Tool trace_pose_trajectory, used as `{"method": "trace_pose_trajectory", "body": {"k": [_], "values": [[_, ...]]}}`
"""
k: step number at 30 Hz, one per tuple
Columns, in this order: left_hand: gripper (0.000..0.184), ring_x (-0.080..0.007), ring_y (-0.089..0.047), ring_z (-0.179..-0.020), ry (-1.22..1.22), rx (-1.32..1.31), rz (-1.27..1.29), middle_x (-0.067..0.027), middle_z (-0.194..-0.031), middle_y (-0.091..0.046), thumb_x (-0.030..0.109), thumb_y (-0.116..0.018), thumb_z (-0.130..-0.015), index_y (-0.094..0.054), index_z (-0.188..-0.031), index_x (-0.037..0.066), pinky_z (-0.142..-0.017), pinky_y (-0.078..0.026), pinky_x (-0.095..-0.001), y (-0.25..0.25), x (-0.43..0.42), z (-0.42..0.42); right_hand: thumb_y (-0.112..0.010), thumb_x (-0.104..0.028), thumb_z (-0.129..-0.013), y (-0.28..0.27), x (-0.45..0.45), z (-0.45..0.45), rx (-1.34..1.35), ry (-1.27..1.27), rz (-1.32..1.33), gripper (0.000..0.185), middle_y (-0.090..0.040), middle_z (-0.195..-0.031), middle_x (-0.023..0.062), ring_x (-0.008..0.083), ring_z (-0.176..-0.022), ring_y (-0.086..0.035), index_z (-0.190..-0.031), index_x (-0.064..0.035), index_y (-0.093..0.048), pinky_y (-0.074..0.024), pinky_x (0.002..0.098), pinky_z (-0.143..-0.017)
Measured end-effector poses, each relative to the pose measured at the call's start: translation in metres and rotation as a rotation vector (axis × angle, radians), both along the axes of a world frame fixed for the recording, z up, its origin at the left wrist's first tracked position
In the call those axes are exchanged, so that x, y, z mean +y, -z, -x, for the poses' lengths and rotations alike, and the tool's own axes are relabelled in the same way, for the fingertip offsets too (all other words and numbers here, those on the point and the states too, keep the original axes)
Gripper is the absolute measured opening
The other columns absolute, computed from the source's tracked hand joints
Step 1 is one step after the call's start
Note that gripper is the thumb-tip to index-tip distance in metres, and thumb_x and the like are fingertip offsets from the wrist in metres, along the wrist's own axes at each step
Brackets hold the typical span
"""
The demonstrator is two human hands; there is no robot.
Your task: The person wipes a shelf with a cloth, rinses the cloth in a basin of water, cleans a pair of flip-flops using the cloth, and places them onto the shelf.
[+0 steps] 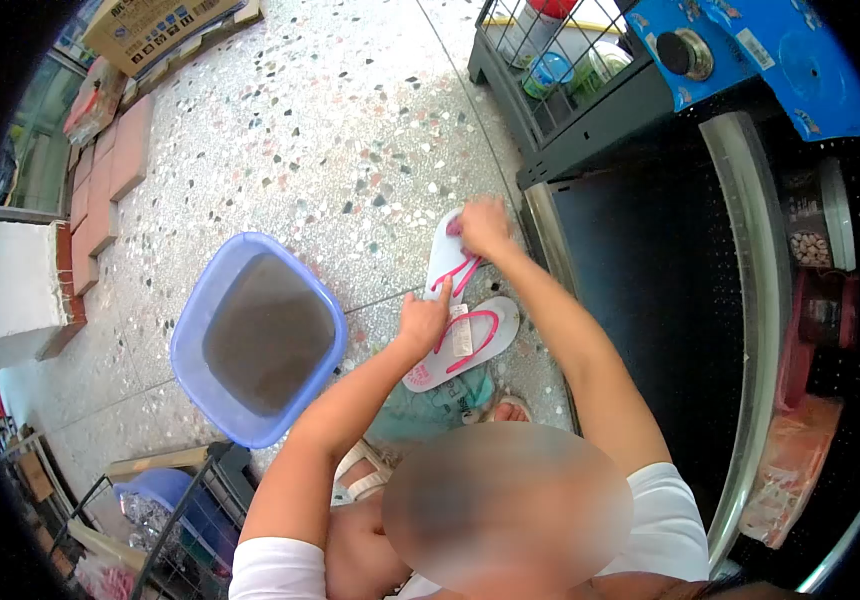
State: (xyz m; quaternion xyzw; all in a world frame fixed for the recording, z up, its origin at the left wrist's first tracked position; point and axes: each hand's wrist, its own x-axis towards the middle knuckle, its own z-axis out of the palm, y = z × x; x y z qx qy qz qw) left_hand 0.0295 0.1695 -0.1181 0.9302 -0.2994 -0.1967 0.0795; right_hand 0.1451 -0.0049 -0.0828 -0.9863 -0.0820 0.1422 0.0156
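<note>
Two white flip-flops with pink straps are on the speckled floor. My left hand [425, 322] is at the near end of the upper flip-flop [444, 262], its index finger stretched along the pink strap and the other fingers closed at the edge. My right hand [486, 226] is at the far end of that flip-flop, beside a pink print on the sole; its fingers are bent and smeared by motion. The lower flip-flop [480, 345] lies nearer my feet, with a paper tag [462, 332] by its strap. A greenish plastic bag [435, 405] is partly under it.
A blue-purple basin [186, 345] of murky water stands on the left. On the right is a dark shelf unit [640, 290] with packaged goods, and a wire rack [560, 80] beyond. Bricks [110, 185] and a cardboard box [155, 30] sit at upper left, a wire basket [165, 520] at lower left.
</note>
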Motion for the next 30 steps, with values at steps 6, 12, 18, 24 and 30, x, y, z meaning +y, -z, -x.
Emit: {"method": "trace_pose_trajectory", "body": {"k": [6,12,18,24,30], "values": [[0.076,-0.0245,-0.064,-0.058,0.001,-0.007,-0.007,-0.0095,-0.068,-0.067,0.026,-0.058,-0.082,-0.022,-0.147,0.011,-0.073,-0.039,-0.041,0.0,0.004,0.004,-0.063,-0.018,-0.077,0.013,0.003,0.019,-0.028,-0.01,-0.088,0.012,-0.067,-0.09,0.0091,0.0272,-0.093,-0.063,-0.082,-0.0166,-0.073,-0.0377,0.0491,-0.091],[0.079,-0.0263,-0.064,-0.057,-0.015,-0.02,0.043,-0.0093,-0.065,-0.066,0.027,-0.061,-0.081,-0.022,-0.147,0.01,-0.073,-0.04,-0.0411,0.002,-0.001,0.002,-0.061,-0.02,-0.082,-0.012,-0.006,0.01,-0.121,0.419,-0.406,0.015,-0.065,-0.097,0.0138,0.0333,-0.092,-0.062,-0.088,-0.0087,-0.069,-0.0419,0.0471,-0.085],[0.09,-0.0258,-0.064,-0.055,-0.12,-0.001,0.073,-0.0111,-0.063,-0.066,0.029,-0.066,-0.077,-0.016,-0.148,0.006,-0.079,-0.041,-0.0401,0.001,0.002,0.006,-0.055,-0.018,-0.089,-0.005,-0.015,0.033,-0.557,0.618,-0.715,0.028,-0.06,-0.106,0.0208,0.039,-0.1,-0.057,-0.111,-0.0015,-0.054,-0.0439,0.0478,-0.084],[0.087,-0.0316,-0.063,-0.064,-0.264,0.033,0.179,-0.0143,-0.072,-0.065,0.028,-0.068,-0.078,-0.02,-0.145,0.002,-0.078,-0.043,-0.0425,-0.024,0.009,0.005,-0.054,-0.015,-0.087,-0.011,-0.013,0.06,-0.512,0.533,-0.441,0.033,-0.057,-0.114,0.0189,0.0385,-0.101,-0.057,-0.117,-0.0042,-0.049,-0.0457,0.0463,-0.082],[0.052,-0.0344,-0.06,-0.082,-0.321,-0.189,0.459,-0.0153,-0.086,-0.063,0.028,-0.07,-0.077,-0.054,-0.12,0.003,-0.078,-0.045,-0.0445,-0.03,-0.008,-0.024,-0.053,-0.011,-0.085,-0.03,-0.002,0.101,-0.488,0.483,-0.546,0.033,-0.057,-0.113,0.0193,0.0392,-0.1,-0.057,-0.117,-0.0037,-0.049,-0.0463,0.0461,-0.082]]}}
